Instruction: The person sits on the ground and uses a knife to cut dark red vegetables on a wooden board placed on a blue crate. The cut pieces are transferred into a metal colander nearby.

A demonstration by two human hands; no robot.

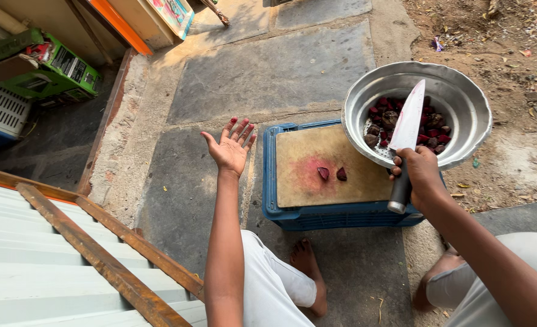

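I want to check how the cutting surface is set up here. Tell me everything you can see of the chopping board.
The chopping board is a rectangular, tan slab, apparently wood, worn and stained pink-red near its middle. It lies flat on an upturned blue plastic crate, which shows along its left and front edges. Two small dark red vegetable pieces rest on it. At its right end, a metal bowl overlaps it. Neither hand touches it.

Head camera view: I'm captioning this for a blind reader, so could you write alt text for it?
A person's right hand holds a large knife blade-up over a metal bowl of dark red vegetable chunks, while the left hand is raised open and empty. Two red pieces lie on a stained cutting board atop a blue crate.
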